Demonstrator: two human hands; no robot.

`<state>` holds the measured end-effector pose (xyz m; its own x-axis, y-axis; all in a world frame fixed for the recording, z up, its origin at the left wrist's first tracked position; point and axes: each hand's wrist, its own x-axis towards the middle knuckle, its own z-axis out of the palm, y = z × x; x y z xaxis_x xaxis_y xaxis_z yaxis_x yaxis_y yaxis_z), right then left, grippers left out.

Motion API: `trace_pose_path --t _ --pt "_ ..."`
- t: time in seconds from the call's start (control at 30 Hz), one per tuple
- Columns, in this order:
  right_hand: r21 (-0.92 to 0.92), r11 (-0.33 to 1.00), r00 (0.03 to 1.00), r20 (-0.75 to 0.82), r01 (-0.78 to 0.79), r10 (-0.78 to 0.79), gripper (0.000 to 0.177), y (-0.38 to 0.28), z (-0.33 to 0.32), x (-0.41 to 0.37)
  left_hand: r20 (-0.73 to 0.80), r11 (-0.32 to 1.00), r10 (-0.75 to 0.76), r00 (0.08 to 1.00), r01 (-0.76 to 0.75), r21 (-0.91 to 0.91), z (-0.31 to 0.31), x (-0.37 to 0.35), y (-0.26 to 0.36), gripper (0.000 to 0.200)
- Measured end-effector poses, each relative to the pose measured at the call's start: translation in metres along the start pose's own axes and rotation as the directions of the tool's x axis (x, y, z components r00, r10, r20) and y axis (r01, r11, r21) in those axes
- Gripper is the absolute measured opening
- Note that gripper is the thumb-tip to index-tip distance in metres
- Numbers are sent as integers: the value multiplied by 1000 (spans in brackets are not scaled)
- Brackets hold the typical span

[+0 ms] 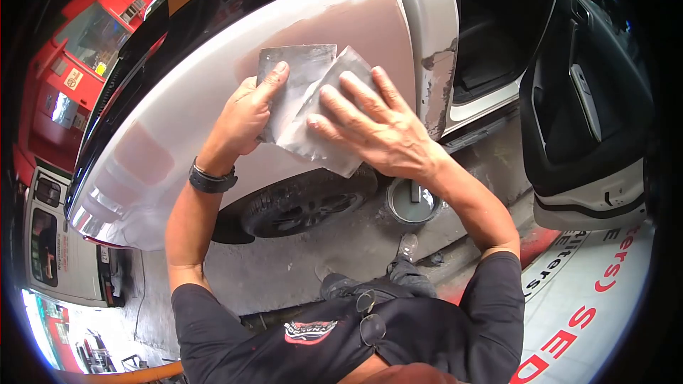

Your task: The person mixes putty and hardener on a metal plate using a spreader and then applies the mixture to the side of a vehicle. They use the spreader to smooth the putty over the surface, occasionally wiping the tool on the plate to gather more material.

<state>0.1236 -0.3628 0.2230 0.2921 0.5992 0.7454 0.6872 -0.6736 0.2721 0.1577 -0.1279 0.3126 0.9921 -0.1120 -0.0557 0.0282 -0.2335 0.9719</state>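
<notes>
Two grey, worn panels of sandpaper (302,64), dusted white in places, lie at an angle to each other in front of a car fender. My left hand (249,114) grips the left panel at its edge, thumb on top and fingers behind. Over the right panel my right hand (377,124) is laid with fingers spread across its face, and its thumb is hidden. Behind the sandpaper, the white fender (235,135) shows pinkish-brown sanded patches. A black watch (212,176) is on my left wrist.
Below the fender is a dark wheel (306,206). A bucket of greyish water (413,203) stands on the concrete floor near my feet. To the right hangs an open car door (583,92). A white van (53,242) is at the far left, and a printed banner (583,306) lies lower right.
</notes>
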Motion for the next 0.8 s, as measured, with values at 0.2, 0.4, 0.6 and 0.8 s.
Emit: trace_pose_path --t 0.2,0.4,0.6,0.8 --pt "16 1000 997 70 -13 12 54 23 27 -12 -158 863 347 924 -381 -332 -102 46 6 40" --pt "-247 935 963 -145 -255 225 55 108 54 -11 -61 634 520 852 -432 -641 -245 72 16 38" --pt "-275 920 957 -156 -280 245 63 125 55 11 -26 572 577 816 -427 -700 -231 71 5 43" --pt "-265 934 970 -114 -239 216 66 131 59 12 38 607 580 814 -400 -687 -242 74 2 44"
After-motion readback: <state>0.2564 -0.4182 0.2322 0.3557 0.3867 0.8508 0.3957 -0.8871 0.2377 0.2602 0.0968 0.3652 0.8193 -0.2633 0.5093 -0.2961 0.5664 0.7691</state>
